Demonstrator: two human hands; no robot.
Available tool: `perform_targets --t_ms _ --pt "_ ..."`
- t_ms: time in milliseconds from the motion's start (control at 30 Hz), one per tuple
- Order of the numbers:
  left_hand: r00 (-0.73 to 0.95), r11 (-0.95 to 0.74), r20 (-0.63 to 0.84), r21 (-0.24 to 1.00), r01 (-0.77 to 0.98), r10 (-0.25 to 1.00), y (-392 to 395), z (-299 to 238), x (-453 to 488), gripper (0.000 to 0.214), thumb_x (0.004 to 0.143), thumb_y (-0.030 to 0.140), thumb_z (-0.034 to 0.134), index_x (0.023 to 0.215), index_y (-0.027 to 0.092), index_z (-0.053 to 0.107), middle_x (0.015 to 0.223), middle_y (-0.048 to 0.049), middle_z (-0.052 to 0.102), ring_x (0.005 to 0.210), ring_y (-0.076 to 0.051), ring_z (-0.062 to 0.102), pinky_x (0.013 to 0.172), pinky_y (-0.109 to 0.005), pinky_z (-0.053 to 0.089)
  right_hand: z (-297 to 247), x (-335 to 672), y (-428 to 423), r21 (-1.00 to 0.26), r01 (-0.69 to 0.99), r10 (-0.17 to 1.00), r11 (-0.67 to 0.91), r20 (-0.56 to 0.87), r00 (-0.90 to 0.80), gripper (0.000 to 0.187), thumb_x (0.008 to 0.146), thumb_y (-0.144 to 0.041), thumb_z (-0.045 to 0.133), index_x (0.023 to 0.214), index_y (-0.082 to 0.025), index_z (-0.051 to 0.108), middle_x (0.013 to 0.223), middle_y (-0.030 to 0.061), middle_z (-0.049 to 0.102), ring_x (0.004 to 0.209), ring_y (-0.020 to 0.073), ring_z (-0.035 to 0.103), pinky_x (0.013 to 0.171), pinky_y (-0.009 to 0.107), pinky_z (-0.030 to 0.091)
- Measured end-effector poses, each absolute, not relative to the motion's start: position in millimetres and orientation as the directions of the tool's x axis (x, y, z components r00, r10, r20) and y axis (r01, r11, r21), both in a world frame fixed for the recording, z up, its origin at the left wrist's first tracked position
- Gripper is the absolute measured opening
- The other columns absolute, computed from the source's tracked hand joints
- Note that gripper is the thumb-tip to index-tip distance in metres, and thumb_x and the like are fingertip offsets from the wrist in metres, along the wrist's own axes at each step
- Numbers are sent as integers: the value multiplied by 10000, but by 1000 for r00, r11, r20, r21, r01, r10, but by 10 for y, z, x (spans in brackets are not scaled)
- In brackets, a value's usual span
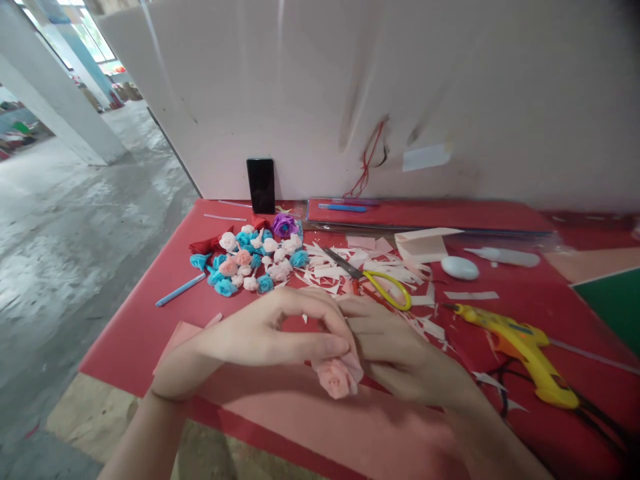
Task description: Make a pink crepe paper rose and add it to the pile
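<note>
A pink paper rose (336, 378) hangs bloom-down between my two hands, above a pink paper sheet (280, 400). My left hand (295, 333) pinches the rose from the left, its thumb lying along the base of the bloom. From the right, my right hand (390, 343) curls its fingers against the other side of the rose, and some of its fingertips are hidden behind my left hand. Just beyond the hands lie scissors with yellow handles (387, 290) on white paper scraps (327, 270).
Several blue, white and pink paper roses (245, 267) are heaped at left, beside a purple rose (285, 225). A phone (261, 186) leans on the white panel. A yellow glue gun (520, 350), a white bottle (505, 257) and a white oval object (460, 267) lie at right.
</note>
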State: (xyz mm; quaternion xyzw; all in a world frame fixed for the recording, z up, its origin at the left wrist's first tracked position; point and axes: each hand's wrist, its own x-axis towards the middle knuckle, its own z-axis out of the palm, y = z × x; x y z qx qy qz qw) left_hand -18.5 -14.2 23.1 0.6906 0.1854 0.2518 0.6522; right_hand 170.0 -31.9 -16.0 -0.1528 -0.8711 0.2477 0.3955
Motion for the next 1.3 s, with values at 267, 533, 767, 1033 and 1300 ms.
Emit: perform_targets --t_ms 267,533,767,1033,1300 --pt "809 -82 75 996 -34 583 -149 237 -183 165 870 140 563 721 137 634 729 -15 657 725 -87 582 739 -186 459 -159 1726 -299 -601 60 476 797 564 -674 284 921 -107 383 737 -193 582 746 -8 665 792 126 538 799 249 458" --pt "819 -126 78 992 -7 569 -156 258 -196 248 923 208 468 759 127 635 779 -37 633 740 -113 547 742 -218 451 -216 1718 -304 -646 39 497 762 546 -674 265 893 -84 403 696 -197 540 742 6 648 790 127 560 749 256 458" --pt "850 -128 93 991 -30 518 -130 246 -193 285 936 188 438 770 117 659 799 -62 661 787 -134 569 787 -235 458 -248 1721 -304 -701 17 509 713 501 -700 262 830 -38 410 638 -194 496 732 10 632 783 137 552 751 279 455" --pt "872 -147 123 987 -59 473 -108 240 -169 185 883 88 509 776 92 660 786 -77 701 794 -120 613 786 -212 470 -238 1751 -307 -726 -2 495 688 471 -730 256 808 -16 425 661 -168 570 729 24 635 796 137 559 756 275 454" --pt "872 -136 108 990 -48 478 -117 201 -186 199 902 116 497 815 115 676 833 -62 704 837 -116 626 815 -215 466 -200 1753 -305 -731 -4 485 682 457 -745 263 808 -1 429 713 -163 613 764 28 658 840 141 573 802 283 458"
